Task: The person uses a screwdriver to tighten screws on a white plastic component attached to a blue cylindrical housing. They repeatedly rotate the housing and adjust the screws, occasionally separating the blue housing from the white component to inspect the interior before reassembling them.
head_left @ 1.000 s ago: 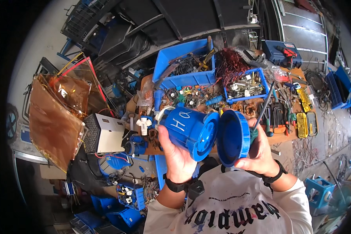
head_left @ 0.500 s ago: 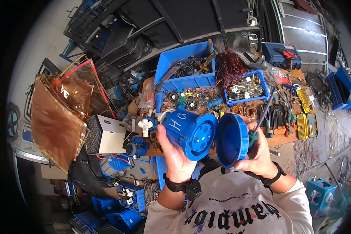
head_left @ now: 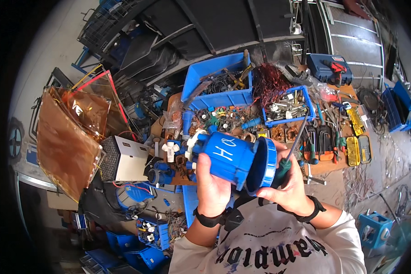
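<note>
Your left hand [head_left: 216,195] is curled around a blue cylindrical plastic housing [head_left: 223,157], thumb up its left side, the other fingers mostly hidden beneath; the palm sits under it, it seems, to carry the weight. That housing is raised in front of your chest, lying nearly on its side, white hand-drawn marks facing up, its wide flanged end turned right. And there's your right hand [head_left: 291,191], closed on a round blue plastic cap [head_left: 270,165], thumb pressed to the near rim, fingers round the back, leaving the hollow side free to face the flange. The two rims overlap from here; whether they touch, you can't tell. Same hand, a long screwdriver with a green handle [head_left: 284,169] is tucked behind the cap, shaft slanting far and right, likely so the tool needn't be put down.

Outward now! Just left of the housing, a white three-way plastic fitting [head_left: 171,152] stands on the brown wooden bench [head_left: 329,165]. On the far side, a deep blue plastic bin [head_left: 220,99] corrals cables, and right of it a shallow blue plastic tray [head_left: 290,120] keeps metal hardware together, apart from the loose clutter. Further right, hand tools lie beside an open yellow plastic case [head_left: 353,151], seemingly within easy reach. Well left, a white-faced metal box [head_left: 130,157] stands near brown translucent sheeting [head_left: 66,141].
</note>
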`<state>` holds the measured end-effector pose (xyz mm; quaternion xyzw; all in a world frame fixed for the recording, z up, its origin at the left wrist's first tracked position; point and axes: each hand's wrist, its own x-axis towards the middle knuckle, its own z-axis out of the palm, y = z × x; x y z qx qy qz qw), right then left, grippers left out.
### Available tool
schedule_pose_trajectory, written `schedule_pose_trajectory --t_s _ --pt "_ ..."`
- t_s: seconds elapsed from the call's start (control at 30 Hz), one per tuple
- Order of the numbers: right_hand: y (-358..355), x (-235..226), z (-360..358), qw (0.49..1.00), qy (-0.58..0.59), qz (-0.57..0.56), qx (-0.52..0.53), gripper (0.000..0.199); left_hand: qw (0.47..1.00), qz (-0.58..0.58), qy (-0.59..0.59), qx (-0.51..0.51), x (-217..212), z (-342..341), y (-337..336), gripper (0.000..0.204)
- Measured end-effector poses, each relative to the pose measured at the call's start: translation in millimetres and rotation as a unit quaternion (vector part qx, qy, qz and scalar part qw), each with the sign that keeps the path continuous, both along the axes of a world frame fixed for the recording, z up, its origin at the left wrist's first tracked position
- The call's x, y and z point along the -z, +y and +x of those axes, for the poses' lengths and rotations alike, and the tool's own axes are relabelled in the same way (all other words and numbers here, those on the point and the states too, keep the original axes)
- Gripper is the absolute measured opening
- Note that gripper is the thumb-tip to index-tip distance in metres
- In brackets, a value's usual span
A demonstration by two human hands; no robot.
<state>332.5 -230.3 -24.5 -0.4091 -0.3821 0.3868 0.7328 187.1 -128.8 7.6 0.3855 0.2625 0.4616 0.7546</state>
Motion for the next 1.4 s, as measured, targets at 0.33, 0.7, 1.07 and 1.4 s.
schedule_pose_trajectory --t_s 0.33,0.7,1.07,1.4 --pt "6 3 -15 0.994 0.106 0.034 0.007 0.071 0.992 0.113 0.018 -0.056 10 -2 -12 0.086" --pt "-1 21 -16 0.983 0.176 -0.024 -0.044 0.08 0.981 0.15 -0.057 0.11 33 1 26 0.126" --pt "16 28 16 0.985 0.1 -0.007 -0.137 0.047 0.961 0.241 0.135 -0.031 17 -19 30 0.082" --pt "17 -21 35 0.927 -0.319 -0.175 -0.096 0.032 0.828 0.41 0.346 -0.162 9 -47 52 0.075"
